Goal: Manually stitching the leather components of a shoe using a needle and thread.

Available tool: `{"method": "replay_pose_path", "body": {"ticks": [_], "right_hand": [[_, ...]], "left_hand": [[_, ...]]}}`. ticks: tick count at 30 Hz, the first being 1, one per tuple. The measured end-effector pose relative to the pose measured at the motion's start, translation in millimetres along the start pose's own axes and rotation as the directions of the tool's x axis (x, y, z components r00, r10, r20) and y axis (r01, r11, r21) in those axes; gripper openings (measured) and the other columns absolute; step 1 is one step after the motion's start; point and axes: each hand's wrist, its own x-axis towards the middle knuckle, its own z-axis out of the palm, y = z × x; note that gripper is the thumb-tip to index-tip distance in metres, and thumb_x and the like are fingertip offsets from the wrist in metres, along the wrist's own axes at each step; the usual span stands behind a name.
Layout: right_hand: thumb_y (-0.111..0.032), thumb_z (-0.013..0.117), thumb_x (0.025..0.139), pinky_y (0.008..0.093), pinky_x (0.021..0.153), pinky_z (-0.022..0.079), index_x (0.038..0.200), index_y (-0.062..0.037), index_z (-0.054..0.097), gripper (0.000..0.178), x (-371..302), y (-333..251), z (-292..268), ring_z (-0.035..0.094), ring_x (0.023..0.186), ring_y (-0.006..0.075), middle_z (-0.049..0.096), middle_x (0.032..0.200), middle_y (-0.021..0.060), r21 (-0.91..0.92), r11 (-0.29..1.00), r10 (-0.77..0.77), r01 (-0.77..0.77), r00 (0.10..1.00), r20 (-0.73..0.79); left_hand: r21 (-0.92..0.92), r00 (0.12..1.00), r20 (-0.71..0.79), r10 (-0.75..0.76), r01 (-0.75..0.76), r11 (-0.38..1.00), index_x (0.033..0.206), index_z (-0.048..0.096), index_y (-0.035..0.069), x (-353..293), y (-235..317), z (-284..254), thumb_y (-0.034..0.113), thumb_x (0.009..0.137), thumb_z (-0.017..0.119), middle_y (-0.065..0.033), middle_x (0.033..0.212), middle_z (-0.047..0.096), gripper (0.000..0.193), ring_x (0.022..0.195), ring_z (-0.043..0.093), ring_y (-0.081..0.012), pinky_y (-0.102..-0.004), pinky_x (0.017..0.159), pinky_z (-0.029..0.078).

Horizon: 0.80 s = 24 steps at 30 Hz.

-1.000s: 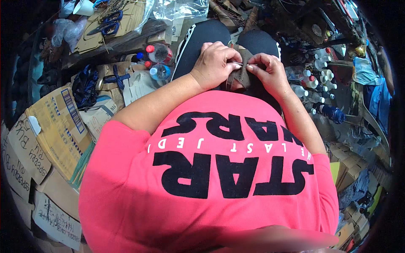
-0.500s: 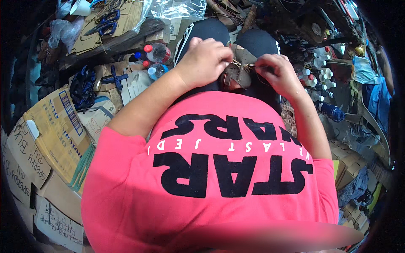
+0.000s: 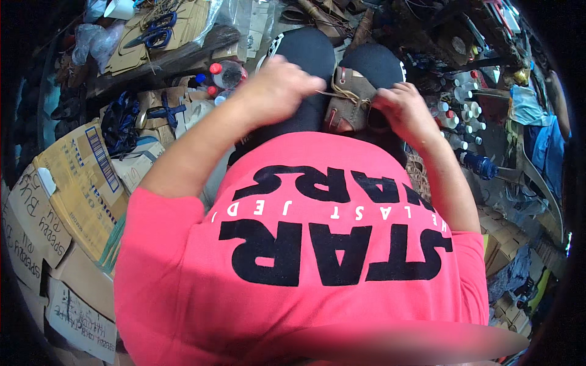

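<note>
Between my knees rests a greyish-brown leather shoe with reddish-brown trim. A thin tan shoelace lies in a loose loop across it. My left hand, a little blurred, is closed in a pinch on one end of the lace, drawing it out to the left of the shoe. On the other side, my right hand is closed close against the shoe's right edge, its fingertips at the lace's other end, partly hidden by the fingers.
Blue-handled scissors lie on flat cardboard pieces at the upper left. Bottles with red caps stand left of my knee. Many small bottles crowd the right side. Marked cardboard boxes fill the left.
My left hand has moved left and slightly down, stretching the lace away from the shoe. The shoe's top shows more plainly, with the lace looped there. My right hand has shifted only slightly.
</note>
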Motion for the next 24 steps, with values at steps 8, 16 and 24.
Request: {"method": "replay_pose_path", "body": {"ticks": [8,16,24], "right_hand": [[-0.017,0.067,0.086,0.0248,0.077,0.045,0.089,-0.0024,0.066,0.015,-22.3,13.9,-24.0,0.057,0.079,0.0088,0.063,0.081,0.0001,0.812,0.368,0.700,-0.452,0.710,0.078],[-0.030,0.052,0.097,0.0365,0.076,0.047,0.093,-0.0111,0.054,0.019,24.3,-1.1,15.7,0.054,0.073,0.0131,0.053,0.082,0.0009,0.904,-0.406,0.355,0.133,0.934,0.022],[-0.022,0.058,0.093,0.0221,0.057,0.036,0.088,-0.0126,0.053,0.012,-93.8,56.4,-61.9,0.042,0.062,0.0069,0.048,0.074,-0.0045,0.985,0.156,0.959,0.080,0.228,-0.170]], "left_hand": [[-0.869,0.732,0.063,-0.679,0.375,0.324,0.090,0.062,0.005,-56.3,-35.7,-54.3,0.011,0.089,0.061,0.0032,0.079,0.059,0.006,0.074,0.054,-0.0057,-0.0227,0.070,0.043],[-0.803,0.834,0.112,-0.540,-0.244,-0.544,0.092,0.051,0.009,-0.6,-21.4,-28.9,0.027,0.098,0.045,-0.0058,0.081,0.059,0.020,0.074,0.056,-0.0195,-0.0318,0.075,0.045],[-0.976,0.470,-0.049,-0.881,-0.210,-0.058,0.081,0.050,0.013,-87.2,-86.2,-61.3,0.016,0.096,0.049,0.0042,0.060,0.036,0.016,0.049,0.031,-0.0054,-0.0208,0.049,0.027]]}}
